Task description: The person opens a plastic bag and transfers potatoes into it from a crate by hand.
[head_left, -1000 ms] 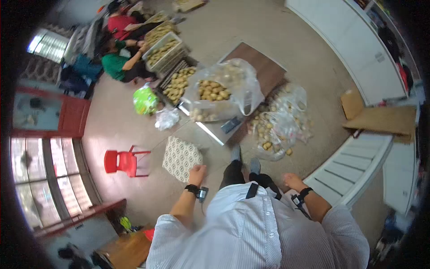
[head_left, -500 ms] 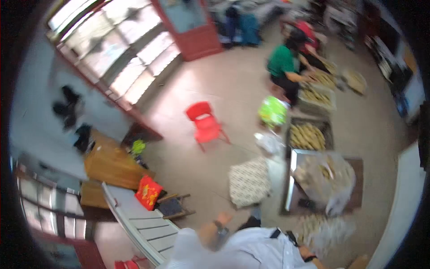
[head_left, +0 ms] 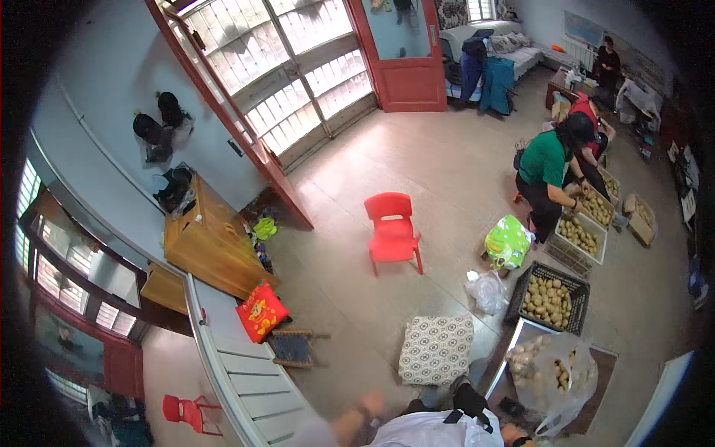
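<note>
My left hand [head_left: 372, 403] is blurred at the bottom of the view, left of my dark trouser leg, and its fingers are smeared by motion. My right hand [head_left: 512, 433] shows only in part at the bottom edge, beside my white shirt [head_left: 428, 430], with its fingers hidden. Just ahead of my feet lies a patterned cushion [head_left: 436, 349]. To the right, a clear plastic bag of potatoes [head_left: 551, 372] rests on a low brown board [head_left: 605, 384], with a dark object [head_left: 511, 406] near its left side. Beyond it is a black crate of potatoes [head_left: 547, 298].
A red chair [head_left: 392, 237] stands mid-floor. A person in green [head_left: 544, 160] and a person in red [head_left: 586, 112] sit by light crates [head_left: 579, 237]. A green bag [head_left: 509, 242], white bag [head_left: 488, 292], small stool [head_left: 292, 349] and wooden cabinet [head_left: 212, 242] are nearby.
The view has swung left toward the door and red chair, moving the potatoes to the right. My left hand has stayed low and blurred; my right hand is now mostly hidden at the bottom edge.
</note>
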Tool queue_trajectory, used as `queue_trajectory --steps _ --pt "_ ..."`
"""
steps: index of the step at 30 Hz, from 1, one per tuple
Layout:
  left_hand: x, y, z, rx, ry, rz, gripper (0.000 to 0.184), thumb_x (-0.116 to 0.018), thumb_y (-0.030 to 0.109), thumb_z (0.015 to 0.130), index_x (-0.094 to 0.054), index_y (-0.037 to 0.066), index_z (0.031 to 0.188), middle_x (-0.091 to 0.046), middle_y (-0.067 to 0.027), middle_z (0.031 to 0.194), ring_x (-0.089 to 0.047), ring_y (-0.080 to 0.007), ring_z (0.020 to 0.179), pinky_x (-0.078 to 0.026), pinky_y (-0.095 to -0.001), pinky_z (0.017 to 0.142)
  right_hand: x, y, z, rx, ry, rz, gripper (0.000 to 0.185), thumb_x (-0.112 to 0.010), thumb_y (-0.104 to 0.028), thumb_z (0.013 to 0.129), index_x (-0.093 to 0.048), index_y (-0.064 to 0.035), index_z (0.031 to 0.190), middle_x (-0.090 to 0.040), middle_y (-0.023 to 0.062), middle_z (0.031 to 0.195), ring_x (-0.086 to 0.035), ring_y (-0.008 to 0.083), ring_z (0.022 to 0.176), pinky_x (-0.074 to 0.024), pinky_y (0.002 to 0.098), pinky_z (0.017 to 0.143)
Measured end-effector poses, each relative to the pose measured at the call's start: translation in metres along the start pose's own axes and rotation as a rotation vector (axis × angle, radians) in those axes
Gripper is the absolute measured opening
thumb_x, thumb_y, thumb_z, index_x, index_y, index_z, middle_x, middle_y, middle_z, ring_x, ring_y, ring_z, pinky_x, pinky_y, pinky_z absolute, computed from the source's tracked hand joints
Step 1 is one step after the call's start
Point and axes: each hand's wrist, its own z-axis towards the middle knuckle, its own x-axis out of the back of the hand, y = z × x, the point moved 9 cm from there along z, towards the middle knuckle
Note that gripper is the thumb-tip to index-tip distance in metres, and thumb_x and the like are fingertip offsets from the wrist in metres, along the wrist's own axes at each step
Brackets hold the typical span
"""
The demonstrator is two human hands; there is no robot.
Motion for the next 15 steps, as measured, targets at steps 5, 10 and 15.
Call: queue_trajectory --steps 5,10,15 --pt "0.033 0.022 -0.005 -0.010 0.347 -0.044 0.029 -0.059 0.031 0.083 -0.066 0.011 0.103 -0.067 -0.0174 0.098 -0.065 -0.0356 0.089 -0.052 -0.0456 0.075 0.056 0.003 0.021 0.030 0.002 -0.034 0.035 -0.056 -0.030 0.084 -0.063 -0.0007 0.102 -0.063 0.0256 0.103 -0.061 0.0394 0.092 -0.0476 0.0470 0.080" --pt "0.048 0.005 0.031 0.162 0.147 -0.471 0.036 -0.048 0.036 0.092 -0.064 0.007 0.104 -0.067 -0.0138 0.096 -0.064 -0.0299 0.086 -0.052 -0.0435 0.075 0.094 0.020 0.041 0.050 0.001 -0.031 0.037 -0.056 -0.032 0.084 -0.064 -0.0008 0.103 -0.064 0.0254 0.104 -0.061 0.0404 0.094 -0.0478 0.0469 0.081" --pt "0.103 0.027 0.051 0.197 0.095 -0.660 0.036 -0.055 0.028 0.083 -0.066 0.006 0.108 -0.066 -0.0166 0.106 -0.063 -0.0335 0.101 -0.052 -0.0458 0.081 0.112 0.022 0.055 0.116 -0.007 -0.011 0.039 -0.057 -0.034 0.085 -0.064 -0.0009 0.105 -0.064 0.0252 0.105 -0.061 0.0413 0.095 -0.0480 0.0468 0.083"
